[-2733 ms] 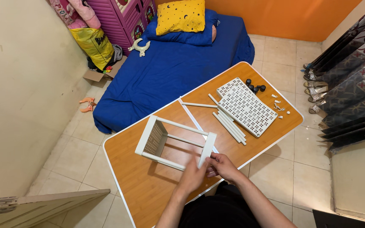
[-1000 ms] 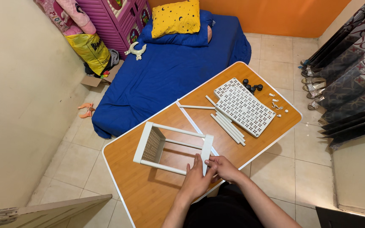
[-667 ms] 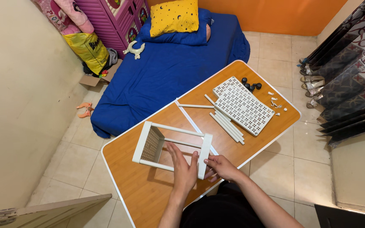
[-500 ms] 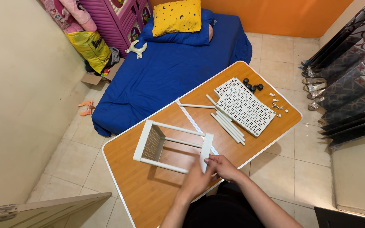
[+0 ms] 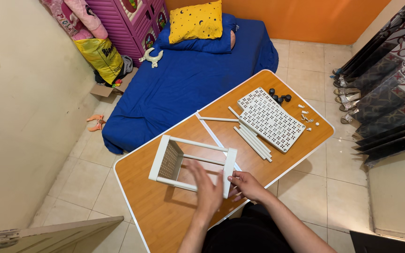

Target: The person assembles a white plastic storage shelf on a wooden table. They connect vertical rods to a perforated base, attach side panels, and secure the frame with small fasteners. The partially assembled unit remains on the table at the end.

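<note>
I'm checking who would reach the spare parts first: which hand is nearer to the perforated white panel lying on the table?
Right. The right hand sits at the frame's near end panel, on the perforated white panel's side; the left hand hovers over the white frame, farther off.

I see a white rack frame (image 5: 193,161) on the orange wood-grain table (image 5: 165,215). White perforated panels (image 5: 272,119) carry a small cut-out pattern, beside white tubes (image 5: 251,140) and black caster wheels (image 5: 280,97). Behind lie a deep blue mattress (image 5: 188,79) and a yellow pillow (image 5: 197,21) with dark moons and dots.
</note>
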